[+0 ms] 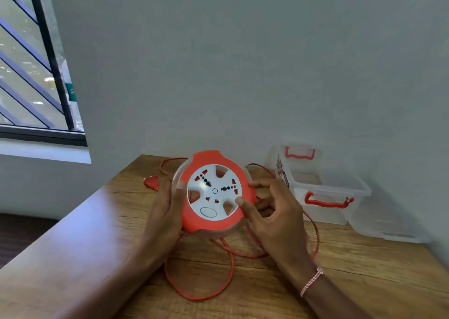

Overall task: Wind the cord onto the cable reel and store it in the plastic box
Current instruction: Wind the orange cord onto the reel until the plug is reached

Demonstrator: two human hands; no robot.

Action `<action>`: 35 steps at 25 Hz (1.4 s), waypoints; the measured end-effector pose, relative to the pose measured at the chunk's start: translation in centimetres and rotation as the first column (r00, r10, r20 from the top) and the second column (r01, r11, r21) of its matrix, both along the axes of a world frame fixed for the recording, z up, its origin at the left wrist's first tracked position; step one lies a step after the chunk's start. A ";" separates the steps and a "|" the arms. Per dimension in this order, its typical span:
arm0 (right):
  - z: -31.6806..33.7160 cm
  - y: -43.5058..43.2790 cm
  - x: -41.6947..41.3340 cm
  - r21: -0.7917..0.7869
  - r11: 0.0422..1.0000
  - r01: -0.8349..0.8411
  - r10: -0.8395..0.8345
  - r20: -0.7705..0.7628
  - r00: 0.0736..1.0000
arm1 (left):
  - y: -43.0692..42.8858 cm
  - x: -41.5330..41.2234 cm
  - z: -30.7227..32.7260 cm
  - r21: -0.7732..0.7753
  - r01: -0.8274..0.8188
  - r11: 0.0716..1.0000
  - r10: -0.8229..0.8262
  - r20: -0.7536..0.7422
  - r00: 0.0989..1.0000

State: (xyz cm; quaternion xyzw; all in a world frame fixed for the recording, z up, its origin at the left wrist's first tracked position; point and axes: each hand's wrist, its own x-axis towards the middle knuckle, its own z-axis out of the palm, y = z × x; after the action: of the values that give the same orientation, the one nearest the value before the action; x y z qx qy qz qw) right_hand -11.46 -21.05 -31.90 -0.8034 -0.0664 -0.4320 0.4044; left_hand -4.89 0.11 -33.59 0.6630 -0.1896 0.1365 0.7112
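The cable reel is round, orange with a white socket face, and is tilted up toward me above the wooden table. My left hand grips its left rim, thumb on the front edge. My right hand touches the right side, thumb tip on the white face near a cut-out, fingers spread. Loose orange cord loops on the table below and behind the reel. Its orange plug lies at the far left. The clear plastic box with orange handles stands open at the right.
The clear lid lies in front of the box on its right. A grey wall runs close behind the table. A barred window is at the upper left. The table's left edge drops off beside my left forearm.
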 end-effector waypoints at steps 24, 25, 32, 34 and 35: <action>3.1 0.7 -0.8 -0.845 0.481 0.233 -0.166 0.173 0.971 | -0.4 0.4 3.5 0.167 -0.024 0.986 -0.007 0.183 0.983; 3.7 0.8 -0.4 -0.855 0.459 0.239 -0.175 0.177 0.969 | -0.6 1.0 4.0 0.190 -0.030 0.981 -0.006 0.190 0.982; 5.5 1.6 1.2 -0.906 0.315 0.282 -0.150 0.246 0.958 | -1.1 2.5 3.4 0.101 -0.046 0.994 0.033 0.130 0.991; 4.8 1.6 0.8 -0.884 0.375 0.278 -0.118 0.252 0.960 | -1.0 2.1 2.9 0.099 -0.045 0.994 0.029 0.157 0.987; 4.7 1.4 0.6 -0.873 0.394 0.287 -0.097 0.272 0.958 | -1.0 1.8 2.9 0.103 -0.038 0.994 0.020 0.172 0.985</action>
State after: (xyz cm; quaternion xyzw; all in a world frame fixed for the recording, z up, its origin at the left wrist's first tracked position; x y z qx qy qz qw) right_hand -10.88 -19.65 -27.23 -0.8539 -0.2305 -0.4409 -0.1525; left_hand -3.06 -0.88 -30.74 0.6882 -0.2471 0.1927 0.6543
